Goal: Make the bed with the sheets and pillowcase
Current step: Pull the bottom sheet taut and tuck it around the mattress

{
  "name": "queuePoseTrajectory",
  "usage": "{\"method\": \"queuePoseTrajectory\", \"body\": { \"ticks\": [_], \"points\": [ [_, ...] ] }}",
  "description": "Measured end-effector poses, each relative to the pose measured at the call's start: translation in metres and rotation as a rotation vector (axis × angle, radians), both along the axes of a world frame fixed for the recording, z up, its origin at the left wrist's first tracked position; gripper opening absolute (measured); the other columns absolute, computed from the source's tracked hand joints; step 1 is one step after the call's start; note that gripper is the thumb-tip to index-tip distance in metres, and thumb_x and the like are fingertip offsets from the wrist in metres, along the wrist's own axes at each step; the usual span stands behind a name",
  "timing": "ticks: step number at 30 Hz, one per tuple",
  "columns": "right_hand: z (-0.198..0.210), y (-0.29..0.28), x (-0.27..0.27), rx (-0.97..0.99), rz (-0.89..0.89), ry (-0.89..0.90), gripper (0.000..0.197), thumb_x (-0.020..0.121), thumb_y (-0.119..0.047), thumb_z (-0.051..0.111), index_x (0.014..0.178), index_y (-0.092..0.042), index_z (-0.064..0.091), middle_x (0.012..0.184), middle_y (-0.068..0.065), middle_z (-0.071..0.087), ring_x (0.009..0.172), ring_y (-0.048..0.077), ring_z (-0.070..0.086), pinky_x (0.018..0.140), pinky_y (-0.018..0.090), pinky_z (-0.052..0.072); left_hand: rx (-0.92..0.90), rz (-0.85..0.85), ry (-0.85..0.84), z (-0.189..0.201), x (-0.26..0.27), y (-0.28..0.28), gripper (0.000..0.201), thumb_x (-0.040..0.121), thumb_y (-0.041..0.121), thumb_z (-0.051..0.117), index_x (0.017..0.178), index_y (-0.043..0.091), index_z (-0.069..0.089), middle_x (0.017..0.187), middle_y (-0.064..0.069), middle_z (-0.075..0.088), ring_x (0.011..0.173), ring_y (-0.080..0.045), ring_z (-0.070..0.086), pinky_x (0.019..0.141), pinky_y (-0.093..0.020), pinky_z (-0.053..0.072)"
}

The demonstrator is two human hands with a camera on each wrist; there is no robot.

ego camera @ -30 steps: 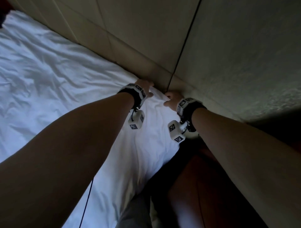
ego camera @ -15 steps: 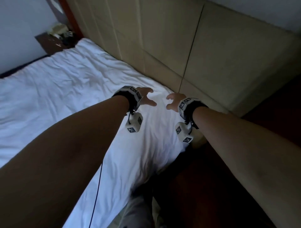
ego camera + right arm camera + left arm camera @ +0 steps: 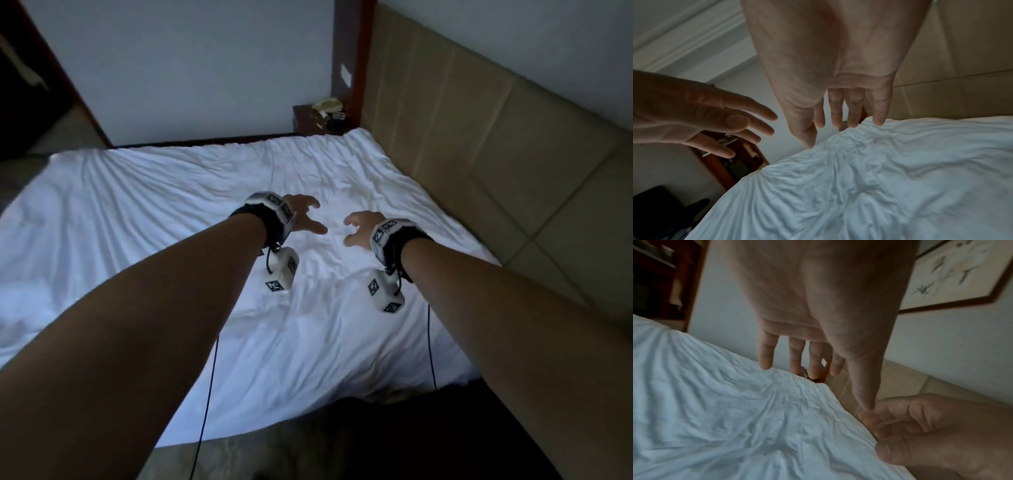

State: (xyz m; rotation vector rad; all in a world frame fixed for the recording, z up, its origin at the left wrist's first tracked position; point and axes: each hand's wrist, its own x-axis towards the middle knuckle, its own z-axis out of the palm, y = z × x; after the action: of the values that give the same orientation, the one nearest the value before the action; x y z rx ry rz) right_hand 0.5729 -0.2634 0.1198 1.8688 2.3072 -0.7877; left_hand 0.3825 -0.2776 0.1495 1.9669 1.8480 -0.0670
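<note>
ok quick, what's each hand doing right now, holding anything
Left hand: open, fingers spread, holding nothing, above the white sheet.
Right hand: open, fingers loosely extended, holding nothing, above the same sheet.

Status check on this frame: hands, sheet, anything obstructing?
Left hand open, right hand open, both above the bed, holding nothing. White sheet spread over the mattress, wrinkled. No pillow or pillowcase in view. Nothing in the way.
</note>
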Motion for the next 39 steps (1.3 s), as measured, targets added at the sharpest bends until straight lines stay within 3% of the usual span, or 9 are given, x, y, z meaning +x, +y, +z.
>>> {"method": "queuePoseTrajectory", "body": {
  "ticks": [7, 17, 27, 34, 39],
  "points": [
    [0.001, -0.047, -0.197, -0.015, 0.220, -0.005, 0.061, 0.087, -0.037, 0.066, 0.142, -0.025, 0.042, 0.146, 0.004, 0.044, 0.127, 0.027, 0.048, 0.101, 0.040, 0.045, 0.014, 0.239, -0.012, 0.003, -0.195, -0.090, 0.075, 0.081, 0.054, 0.068, 0.144, 0.023, 0.039, 0.142, -0.004, 0.049, 0.131, -0.026, 0.045, 0.108, -0.039, 0.035],
    [-0.022, -0.145, -0.488, -0.071, 0.432, 0.029, 0.060, 0.089, -0.036, 0.064, 0.143, -0.025, 0.041, 0.146, 0.001, 0.045, 0.130, 0.023, 0.047, 0.106, 0.038, 0.041, -0.055, 0.443, -0.017, -0.027, -0.476, -0.221, 0.074, 0.081, 0.056, 0.067, 0.142, 0.023, 0.042, 0.138, -0.003, 0.053, 0.130, -0.024, 0.047, 0.109, -0.039, 0.036],
    [-0.064, -0.188, -0.690, -0.130, 0.618, -0.023, 0.059, 0.089, -0.034, 0.063, 0.143, -0.023, 0.042, 0.144, 0.003, 0.048, 0.129, 0.024, 0.048, 0.105, 0.038, 0.042, -0.108, 0.672, -0.066, -0.075, -0.668, -0.301, 0.070, 0.085, 0.052, 0.064, 0.143, 0.021, 0.040, 0.138, -0.005, 0.052, 0.129, -0.026, 0.048, 0.109, -0.040, 0.036],
    [-0.115, -0.183, -0.831, -0.198, 0.725, -0.021, 0.056, 0.089, -0.033, 0.062, 0.141, -0.023, 0.044, 0.141, 0.003, 0.050, 0.128, 0.024, 0.048, 0.104, 0.033, 0.041, -0.237, 0.791, -0.050, -0.124, -0.797, -0.323, 0.074, 0.084, 0.054, 0.064, 0.145, 0.021, 0.037, 0.146, -0.006, 0.045, 0.132, -0.028, 0.044, 0.111, -0.042, 0.033],
    [-0.144, -0.178, -0.925, -0.286, 0.762, -0.035, 0.056, 0.088, -0.034, 0.061, 0.141, -0.025, 0.045, 0.140, 0.003, 0.051, 0.123, 0.025, 0.052, 0.104, 0.036, 0.043, -0.284, 0.907, -0.079, -0.151, -0.888, -0.338, 0.069, 0.086, 0.050, 0.064, 0.143, 0.018, 0.040, 0.139, -0.006, 0.052, 0.128, -0.026, 0.048, 0.104, -0.034, 0.035]
  ]
}}
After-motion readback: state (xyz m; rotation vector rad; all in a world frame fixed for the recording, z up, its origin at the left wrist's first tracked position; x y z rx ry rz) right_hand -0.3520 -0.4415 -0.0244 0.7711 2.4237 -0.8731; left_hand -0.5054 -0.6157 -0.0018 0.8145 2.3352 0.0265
